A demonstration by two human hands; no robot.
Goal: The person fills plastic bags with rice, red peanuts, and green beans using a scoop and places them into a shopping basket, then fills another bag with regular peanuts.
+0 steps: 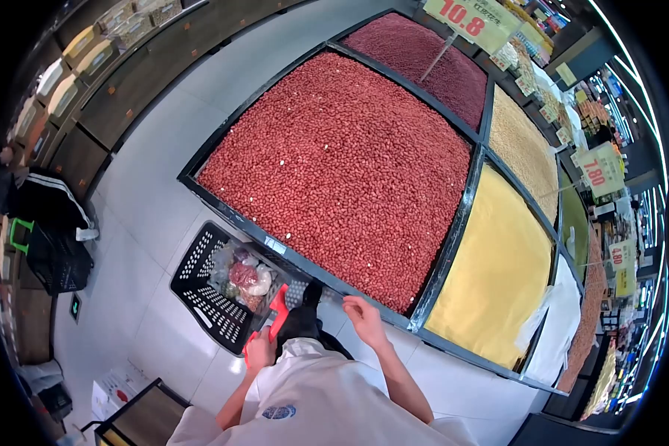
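Note:
My left hand (259, 351) is closed around the red handle (279, 312) of a black plastic shopping basket (201, 286), which hangs low beside the bin. Inside the basket lie clear plastic bags of food (244, 275), some reddish and some white. My right hand (364, 318) hovers near the front edge of a large dark-framed bin, its fingers loosely bent and nothing visible in them. Heaped red-skinned peanuts (342, 171) fill that bin, with a few pale ones among them.
Adjoining bins hold yellow grain (490, 267), dark red beans (424, 59) and pale grain (524, 149). Price signs (472, 22) stand above them. At the far left another person (48, 201) has a black basket with a green handle (56, 256). Shelves (104, 111) line the left side.

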